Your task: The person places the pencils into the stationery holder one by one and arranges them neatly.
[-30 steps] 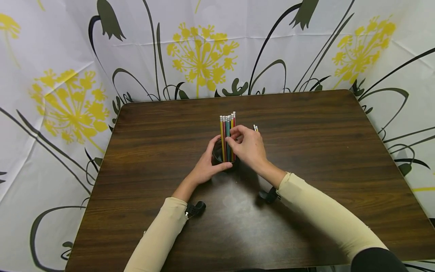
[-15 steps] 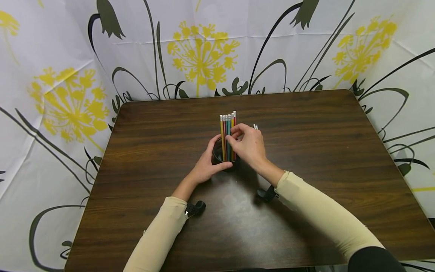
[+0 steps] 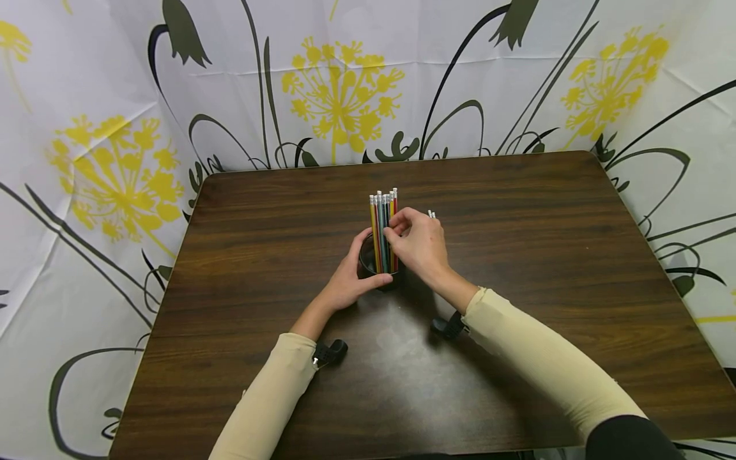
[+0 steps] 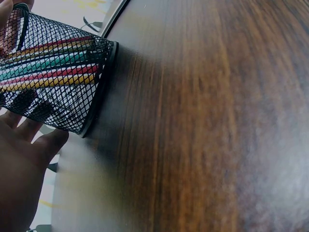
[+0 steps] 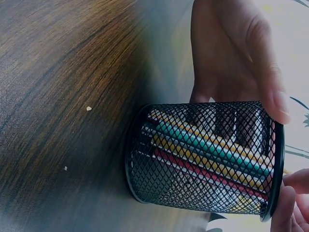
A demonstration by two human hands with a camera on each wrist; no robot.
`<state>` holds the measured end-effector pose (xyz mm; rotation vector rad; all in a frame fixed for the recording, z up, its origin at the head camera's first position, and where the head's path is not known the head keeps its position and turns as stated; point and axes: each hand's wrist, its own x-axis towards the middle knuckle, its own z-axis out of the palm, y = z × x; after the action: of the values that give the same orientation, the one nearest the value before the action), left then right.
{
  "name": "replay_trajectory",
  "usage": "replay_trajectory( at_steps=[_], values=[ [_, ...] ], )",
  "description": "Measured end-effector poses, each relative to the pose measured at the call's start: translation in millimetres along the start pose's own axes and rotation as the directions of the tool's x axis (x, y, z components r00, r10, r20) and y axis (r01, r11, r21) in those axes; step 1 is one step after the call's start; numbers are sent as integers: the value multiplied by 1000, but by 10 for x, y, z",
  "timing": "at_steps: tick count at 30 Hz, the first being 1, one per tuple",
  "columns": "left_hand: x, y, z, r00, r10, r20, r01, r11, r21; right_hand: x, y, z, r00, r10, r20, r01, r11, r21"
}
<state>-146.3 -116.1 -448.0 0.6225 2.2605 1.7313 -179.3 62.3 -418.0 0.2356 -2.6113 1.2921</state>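
Observation:
A black mesh pencil cup (image 5: 207,193) stands upright on the table. Several pencils (image 3: 381,233) in yellow, red, teal and dark colours lean inside it, white eraser ends up. My left hand (image 3: 347,279) holds the cup from the left, thumb across the near side at the rim and fingers round the far side. At the cup's right, my right hand (image 3: 422,243) has thumb and index finger bent together at the pencils, pinching among them above the rim; which pencil is hidden. In the right wrist view its fingertips (image 5: 284,208) are beside the rim.
White eraser ends (image 3: 431,214) show just behind my right hand; what bears them is hidden. The brown wood-grain table (image 3: 259,223) reaches to a floral cloth (image 3: 230,83) at the back. Small pale crumbs (image 5: 89,108) lie near the cup.
Among the pencils, the teal one has shifted left and slightly up towards the yellow one. My right hand has moved very slightly left and up. My left hand keeps its hold on the cup.

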Motion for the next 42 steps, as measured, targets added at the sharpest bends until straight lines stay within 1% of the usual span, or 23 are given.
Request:
replay_trajectory(
  at_steps=[5, 8, 11, 13, 15, 18, 20, 22, 25, 27, 31, 34, 38, 40, 42],
  values=[
    [-1, 1, -3, 1000, -4, -1, 4, 1000, 1, 6, 10, -9, 1000, -12, 9, 12, 1000, 4],
    [-3, 5, -3, 1000, -12, 0, 12, 1000, -2, 3, 21, -53, 1000, -7, 9, 6, 998, 69],
    [-2, 9, -2, 1000, -21, -7, 22, 1000, 9, 28, 72, -135, 1000, 11, -22, -8, 991, 135],
    [-1, 16, -2, 999, -29, -16, 29, 999, 24, 72, 157, -198, 998, 31, -52, -24, 990, 136],
    [0, 10, -2, 999, -33, -21, 34, 999, 36, 127, 286, -255, 995, 62, -79, -54, 994, 100],
    [-2, 3, -5, 999, -40, -23, 41, 998, 51, 187, 536, -310, 987, 142, -73, -142, 990, 5],
    [13, -81, -3, 999, -44, -23, 45, 997, 56, 194, 704, -328, 977, 211, -27, -213, 975, -70],
    [30, -171, 4, 998, -49, -26, 51, 997, 63, 180, 850, -339, 959, 280, 38, -271, 951, -149],
    [61, -321, 11, 998, -48, -31, 50, 997, 64, 150, 1015, -345, 930, 343, 133, -307, 923, -232],
    [65, -344, 15, 999, -41, -34, 43, 997, 62, 140, 1083, -349, 921, 351, 170, -302, 918, -258],
    [55, -341, 16, 999, -31, -43, 33, 998, 55, 154, 1116, -364, 924, 309, 224, -230, 919, -320],
    [43, -327, 16, 998, -33, -46, 35, 998, 54, 159, 1063, -382, 919, 297, 260, -175, 897, -406],
    [41, -324, 14, 998, -40, -40, 42, 998, 49, 149, 994, -392, 907, 320, 272, -155, 858, -490],
    [44, -322, 14, 998, -44, -35, 45, 998, 47, 145, 985, -394, 908, 323, 265, -158, 853, -497],
    [47, -302, 14, 998, -45, -32, 47, 998, 48, 143, 974, -415, 907, 328, 265, -167, 856, -490]
  ],
)
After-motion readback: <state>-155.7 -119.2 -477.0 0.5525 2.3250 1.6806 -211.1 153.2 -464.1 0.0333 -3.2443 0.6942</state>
